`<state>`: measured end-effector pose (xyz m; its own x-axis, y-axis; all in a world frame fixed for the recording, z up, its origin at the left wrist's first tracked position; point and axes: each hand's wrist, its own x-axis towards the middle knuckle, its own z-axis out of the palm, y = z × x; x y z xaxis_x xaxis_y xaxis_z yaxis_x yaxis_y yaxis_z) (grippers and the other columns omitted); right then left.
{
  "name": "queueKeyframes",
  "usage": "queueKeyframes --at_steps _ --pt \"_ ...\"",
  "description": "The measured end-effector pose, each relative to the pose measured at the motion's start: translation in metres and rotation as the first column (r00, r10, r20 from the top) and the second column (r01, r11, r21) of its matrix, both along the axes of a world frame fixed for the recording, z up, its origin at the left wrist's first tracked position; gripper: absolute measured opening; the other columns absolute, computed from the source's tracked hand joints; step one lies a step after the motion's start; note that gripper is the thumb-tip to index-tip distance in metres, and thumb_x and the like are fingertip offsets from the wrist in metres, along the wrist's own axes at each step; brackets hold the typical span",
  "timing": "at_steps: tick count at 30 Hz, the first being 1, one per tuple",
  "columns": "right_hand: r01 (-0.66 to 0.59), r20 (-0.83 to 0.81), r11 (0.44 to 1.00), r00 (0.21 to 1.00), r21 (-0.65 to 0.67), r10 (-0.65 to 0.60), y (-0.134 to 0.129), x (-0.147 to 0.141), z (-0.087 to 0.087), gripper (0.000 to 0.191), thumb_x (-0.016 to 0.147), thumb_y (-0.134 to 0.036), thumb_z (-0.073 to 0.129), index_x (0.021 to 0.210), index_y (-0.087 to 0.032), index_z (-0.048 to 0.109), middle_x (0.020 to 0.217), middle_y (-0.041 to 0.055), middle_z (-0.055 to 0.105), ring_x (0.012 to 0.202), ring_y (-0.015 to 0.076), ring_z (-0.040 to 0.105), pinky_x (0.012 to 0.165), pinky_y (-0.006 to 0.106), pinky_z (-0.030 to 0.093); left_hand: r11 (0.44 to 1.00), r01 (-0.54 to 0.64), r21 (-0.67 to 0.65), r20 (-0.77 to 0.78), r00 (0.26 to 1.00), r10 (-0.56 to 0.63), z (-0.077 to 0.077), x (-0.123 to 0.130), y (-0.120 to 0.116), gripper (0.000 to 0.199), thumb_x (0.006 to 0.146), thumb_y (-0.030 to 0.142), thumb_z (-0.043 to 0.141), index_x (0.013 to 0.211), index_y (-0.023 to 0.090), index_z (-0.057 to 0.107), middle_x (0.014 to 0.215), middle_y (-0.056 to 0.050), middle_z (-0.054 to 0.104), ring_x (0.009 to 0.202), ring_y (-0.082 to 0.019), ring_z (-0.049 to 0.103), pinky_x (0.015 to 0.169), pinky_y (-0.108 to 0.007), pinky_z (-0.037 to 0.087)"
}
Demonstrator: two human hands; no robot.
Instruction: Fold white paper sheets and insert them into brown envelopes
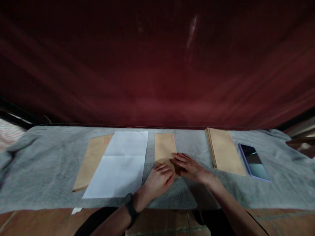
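A brown envelope (163, 146) lies upright on the grey cloth in front of me. My left hand (160, 178), with a dark band on the wrist, rests on its lower left part, fingers curled in; whatever they hold, if anything, is hidden. My right hand (188, 166) lies over the envelope's right edge with its fingers stretched out. Left of the envelope is a white sheet of paper (120, 167) with a crease across it, partly covering another brown envelope (92, 159).
To the right sits a stack of brown envelopes (226, 150), with a phone in a purple case (254, 162) beside it. Grey cloth (49, 164) covers the surface. A dark red panel (157, 82) rises behind. Tiled floor (157, 221) shows below the front edge.
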<state>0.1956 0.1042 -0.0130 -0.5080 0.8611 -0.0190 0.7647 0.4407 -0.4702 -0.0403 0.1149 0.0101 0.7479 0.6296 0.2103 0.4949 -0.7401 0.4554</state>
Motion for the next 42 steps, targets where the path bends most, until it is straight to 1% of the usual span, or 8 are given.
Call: queueKeyframes --at_steps 6,13,20,26,30,34,37,42 --pt "0.045 -0.059 0.998 0.997 0.034 -0.043 -0.003 -0.006 0.011 0.055 0.089 -0.023 0.063 0.143 -0.026 0.056 0.155 0.0063 0.050 0.144 0.0217 0.042 0.122 0.043 0.032 0.986 -0.125 0.114 -0.010 0.992 0.127 -0.011 0.002 0.032 0.040 0.105 0.026 0.038 0.140 0.017 0.055 0.147 -0.011 0.058 0.139 -0.020 0.051 0.117 -0.043 0.043" --pt "0.183 -0.015 0.982 0.983 0.041 -0.183 -0.008 -0.008 0.016 0.040 0.086 -0.026 0.066 0.125 -0.021 0.061 0.128 0.0100 0.061 0.126 0.0260 0.052 0.110 0.044 0.042 0.979 -0.140 0.150 -0.223 0.959 0.172 -0.025 0.036 0.063 0.050 0.106 0.031 0.034 0.151 0.012 0.043 0.160 -0.013 0.043 0.150 -0.024 0.036 0.123 -0.047 0.031" --pt "0.178 -0.030 0.982 0.984 0.060 -0.176 -0.005 -0.008 0.014 0.023 0.085 -0.026 0.067 0.108 -0.022 0.063 0.117 0.0071 0.063 0.114 0.0243 0.056 0.103 0.039 0.046 0.982 -0.125 0.140 -0.289 0.944 0.161 -0.026 0.059 0.098 0.058 0.105 0.042 0.035 0.155 0.011 0.038 0.163 -0.014 0.036 0.154 -0.024 0.029 0.127 -0.044 0.022" --pt "0.133 -0.092 0.987 0.988 0.089 -0.125 -0.005 -0.001 0.012 0.027 0.087 -0.020 0.062 0.113 -0.022 0.064 0.120 0.0071 0.064 0.118 0.0221 0.056 0.107 0.038 0.045 0.988 -0.027 0.153 -0.248 0.967 0.065 -0.035 0.039 0.071 0.056 0.107 0.042 0.025 0.156 0.017 0.037 0.162 -0.012 0.040 0.151 -0.020 0.034 0.125 -0.044 0.026" --pt "0.083 -0.148 0.994 0.986 0.069 -0.072 0.004 0.008 0.013 0.023 0.091 -0.008 0.052 0.099 -0.021 0.069 0.110 0.0056 0.069 0.111 0.0177 0.062 0.103 0.032 0.048 0.985 -0.005 0.173 -0.265 0.963 0.052 -0.032 0.031 0.045 0.057 0.107 0.045 0.028 0.156 0.015 0.036 0.163 -0.013 0.038 0.152 -0.020 0.032 0.125 -0.044 0.026" --pt "0.188 -0.110 0.981 0.977 0.053 -0.181 0.011 0.006 0.017 0.028 0.097 -0.010 0.046 0.103 -0.022 0.071 0.104 0.0045 0.074 0.103 0.0168 0.068 0.096 0.030 0.051 0.974 0.014 0.225 -0.266 0.963 0.048 -0.027 0.026 0.022 0.059 0.107 0.046 0.032 0.157 0.017 0.033 0.163 -0.013 0.038 0.153 -0.021 0.031 0.125 -0.046 0.023" --pt "0.241 -0.113 0.968 0.966 0.070 -0.233 0.012 -0.006 0.016 0.032 0.103 -0.018 0.041 0.119 -0.023 0.068 0.118 0.0059 0.073 0.112 0.0175 0.067 0.100 0.033 0.052 0.971 0.077 0.225 -0.253 0.967 -0.018 -0.024 0.019 0.004 0.058 0.106 0.049 0.036 0.157 0.021 0.035 0.162 -0.010 0.040 0.153 -0.021 0.029 0.126 -0.047 0.022" --pt "0.140 -0.087 0.976 0.988 0.168 -0.126 0.005 -0.024 0.007 0.043 0.103 -0.020 0.039 0.139 -0.021 0.060 0.147 0.0075 0.059 0.139 0.0187 0.051 0.118 0.040 0.041 0.975 0.149 0.163 -0.246 0.964 -0.106 -0.017 0.009 -0.024 0.057 0.103 0.053 0.044 0.151 0.024 0.044 0.156 -0.007 0.049 0.152 -0.023 0.032 0.126 -0.047 0.023"
